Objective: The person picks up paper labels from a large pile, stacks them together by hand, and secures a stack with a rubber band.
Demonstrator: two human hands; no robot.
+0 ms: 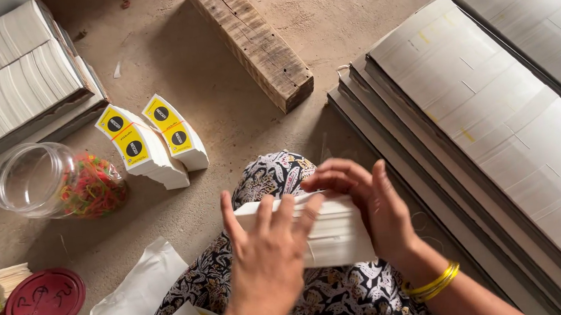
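A thick white stack of cards (pixel 333 232) sits over the person's lap, on patterned black-and-white cloth (pixel 337 304); its edges look finely layered. The left hand (pixel 267 259) lies across the stack's front, fingers (pixel 286 212) spread and pressed flat on it. The right hand (pixel 376 206) curls round the stack's far end, gripping it, though the thumb seems hidden. At left, on the dusty floor (pixel 220 108), lie a clear jar (pixel 54 181) of rubber bands, two banded yellow-faced card bundles (pixel 154 143) and a rough wooden block (pixel 251 39).
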